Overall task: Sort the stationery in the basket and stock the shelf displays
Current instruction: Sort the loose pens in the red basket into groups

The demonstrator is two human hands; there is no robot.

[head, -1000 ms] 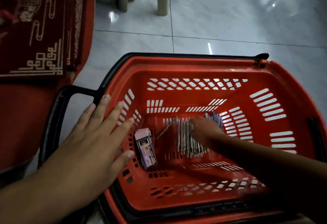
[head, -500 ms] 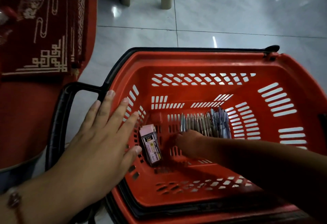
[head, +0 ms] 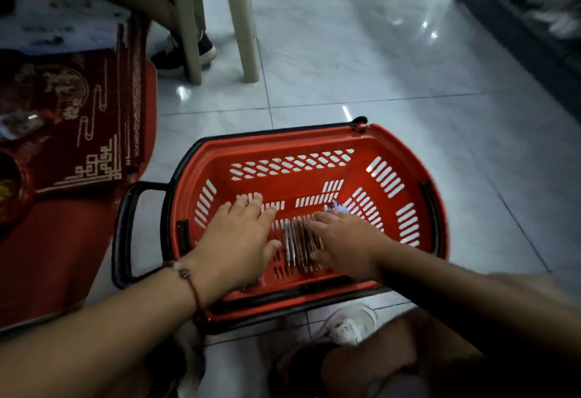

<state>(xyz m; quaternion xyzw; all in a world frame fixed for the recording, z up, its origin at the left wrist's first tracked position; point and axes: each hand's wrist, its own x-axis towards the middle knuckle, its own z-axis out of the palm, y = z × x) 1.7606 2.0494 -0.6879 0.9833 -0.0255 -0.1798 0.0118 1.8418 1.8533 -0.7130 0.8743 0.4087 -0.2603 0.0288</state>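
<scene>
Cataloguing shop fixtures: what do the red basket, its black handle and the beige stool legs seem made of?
Red slotted basket: moulded plastic, by its uniform colour and cut slots. Black loop handle: matte, probably plastic or rubber-coated. Beige stool legs: likely moulded plastic, smooth and dull.

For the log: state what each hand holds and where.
Nothing gripped: left hand and right hand lie flat over the pens in the basket.

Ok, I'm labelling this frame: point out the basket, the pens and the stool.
basket [head: 283, 143]: head view, far rim.
pens [head: 297, 245]: head view, middle of the row.
stool [head: 246, 36]: head view, right leg.
</scene>
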